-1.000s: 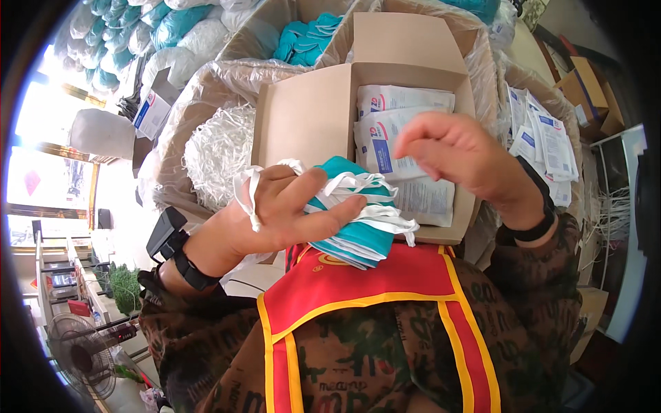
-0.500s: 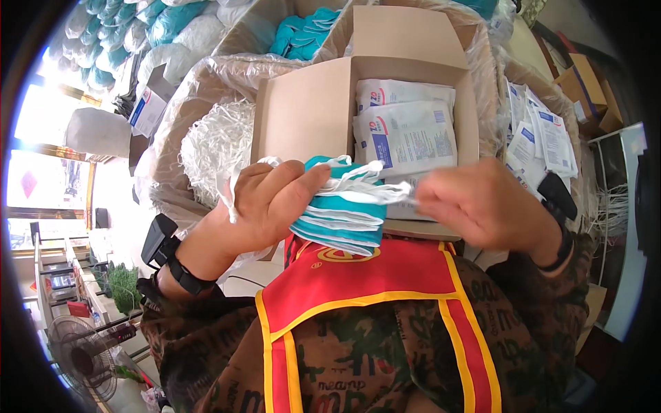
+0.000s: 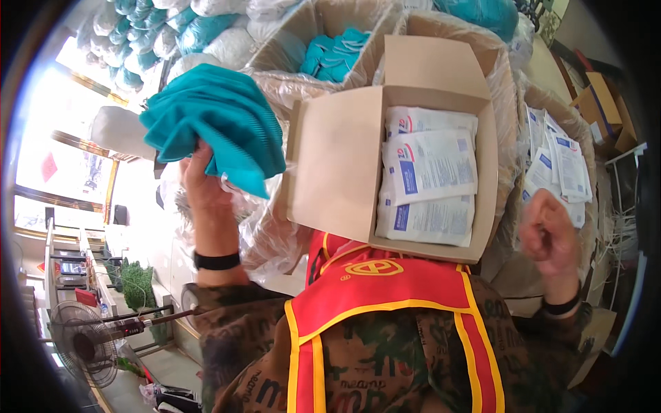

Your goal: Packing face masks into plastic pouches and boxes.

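My left hand (image 3: 201,180) is closed on a stack of teal face masks (image 3: 217,120), raised at the left with the ribbed teal sides fanned toward me. Their white straps, seen earlier, are mostly hidden now. At the right, my right hand (image 3: 549,230) is held up with its fingers curled in; whether anything is in them is hidden. Between the hands stands an open brown cardboard box (image 3: 337,162), its flaps folded out. Several white printed packets (image 3: 434,165) lie stacked inside it.
Behind the box, a plastic-lined carton holds more teal masks (image 3: 337,54). White packets (image 3: 564,162) fill a lined carton at the right. Bagged teal and white goods (image 3: 165,31) are piled at the far left. A fan (image 3: 84,343) stands at lower left.
My left hand has lifted the mask stack up and left, away from the box's front. My right hand has left the straps and moved right, toward the packet carton.
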`<state>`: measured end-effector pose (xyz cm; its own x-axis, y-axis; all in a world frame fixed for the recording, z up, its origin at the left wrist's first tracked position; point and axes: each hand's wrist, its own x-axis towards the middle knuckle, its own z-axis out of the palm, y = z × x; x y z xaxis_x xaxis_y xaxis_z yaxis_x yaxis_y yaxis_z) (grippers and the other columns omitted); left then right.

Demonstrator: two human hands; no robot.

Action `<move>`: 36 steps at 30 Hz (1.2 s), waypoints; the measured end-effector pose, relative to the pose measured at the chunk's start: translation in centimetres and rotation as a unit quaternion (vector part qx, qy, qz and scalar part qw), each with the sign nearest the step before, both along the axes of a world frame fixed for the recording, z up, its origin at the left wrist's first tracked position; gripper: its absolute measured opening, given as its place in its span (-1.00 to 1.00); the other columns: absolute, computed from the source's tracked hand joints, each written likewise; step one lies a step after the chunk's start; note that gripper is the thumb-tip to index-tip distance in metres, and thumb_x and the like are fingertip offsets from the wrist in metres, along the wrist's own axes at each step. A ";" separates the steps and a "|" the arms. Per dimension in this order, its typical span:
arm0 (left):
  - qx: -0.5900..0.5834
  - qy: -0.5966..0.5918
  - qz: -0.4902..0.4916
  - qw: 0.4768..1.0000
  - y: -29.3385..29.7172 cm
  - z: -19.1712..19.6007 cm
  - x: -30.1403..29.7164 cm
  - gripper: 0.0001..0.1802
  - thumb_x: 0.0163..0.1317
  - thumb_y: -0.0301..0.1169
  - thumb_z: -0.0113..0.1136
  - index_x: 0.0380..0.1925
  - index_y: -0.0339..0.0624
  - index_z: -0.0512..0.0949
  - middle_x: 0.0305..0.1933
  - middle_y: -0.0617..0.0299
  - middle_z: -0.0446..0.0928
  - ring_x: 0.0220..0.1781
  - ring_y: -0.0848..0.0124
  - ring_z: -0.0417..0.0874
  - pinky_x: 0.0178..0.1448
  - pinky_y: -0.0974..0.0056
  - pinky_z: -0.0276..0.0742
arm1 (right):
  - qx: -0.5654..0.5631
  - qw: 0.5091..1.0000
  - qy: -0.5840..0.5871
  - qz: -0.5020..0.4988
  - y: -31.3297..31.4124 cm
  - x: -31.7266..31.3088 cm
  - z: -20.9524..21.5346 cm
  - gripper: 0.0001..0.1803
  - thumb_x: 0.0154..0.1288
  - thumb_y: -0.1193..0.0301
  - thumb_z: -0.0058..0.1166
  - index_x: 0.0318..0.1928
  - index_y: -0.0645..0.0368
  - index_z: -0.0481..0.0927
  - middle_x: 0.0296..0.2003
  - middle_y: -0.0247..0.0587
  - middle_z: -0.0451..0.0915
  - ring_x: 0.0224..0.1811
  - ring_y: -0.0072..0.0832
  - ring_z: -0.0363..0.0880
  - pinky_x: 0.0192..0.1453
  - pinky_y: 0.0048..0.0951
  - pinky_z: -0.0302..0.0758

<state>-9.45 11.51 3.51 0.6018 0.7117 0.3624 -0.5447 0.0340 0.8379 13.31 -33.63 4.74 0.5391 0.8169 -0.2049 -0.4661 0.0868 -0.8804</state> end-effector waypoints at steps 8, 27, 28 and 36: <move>-0.130 -0.191 -0.014 0.973 -6.5 -1.4 5.2 -0.50 0.37 -0.13 0.13 0.16 -0.22 0.43 0.01 0.10 0.58 0.00 0.25 0.64 0.18 0.18 0.58 | 0.090 0.989 -0.016 0.113 10.2 -1.0 0.6 -0.71 0.49 0.24 -0.06 -0.30 0.20 0.45 -0.49 -0.30 0.43 -0.65 -0.74 0.21 -0.60 -0.73 0.13; -0.245 -0.226 -0.286 0.899 -12.7 1.7 9.2 -0.44 0.35 -0.18 0.13 0.21 -0.34 0.36 0.13 -0.04 0.51 0.08 0.21 0.61 0.20 0.18 0.58 | 0.041 0.961 -0.050 0.270 17.2 -3.1 -2.4 -0.40 0.48 -0.08 -0.10 -0.21 0.26 0.66 -0.49 -0.44 0.53 -0.54 -0.77 0.26 -0.47 -0.67 0.18; -0.246 -0.225 -0.288 0.898 -12.6 1.7 9.1 -0.44 0.35 -0.18 0.13 0.21 -0.34 0.36 0.13 -0.05 0.51 0.09 0.21 0.61 0.21 0.18 0.58 | 0.048 0.961 -0.034 0.270 17.0 -3.3 -2.4 -0.35 0.47 -0.13 -0.09 -0.30 0.26 0.69 -0.52 -0.42 0.54 -0.56 -0.76 0.24 -0.51 -0.66 0.16; -0.267 -0.240 -0.266 0.894 -11.9 1.8 8.4 -0.41 0.34 -0.20 0.13 0.23 -0.39 0.33 0.18 -0.10 0.48 0.12 0.20 0.59 0.22 0.18 0.58 | 0.079 0.931 -0.034 0.354 15.3 -4.2 -0.7 -0.60 0.45 0.12 0.05 -0.05 0.25 0.55 -0.35 -0.30 0.60 -0.56 -0.77 0.30 -0.51 -0.73 0.20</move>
<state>-1.10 -0.43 5.32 0.7730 0.5192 0.3645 -0.6251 0.7215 0.2979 9.08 -18.35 4.01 -0.1397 0.9895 -0.0379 -0.3990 -0.0913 -0.9124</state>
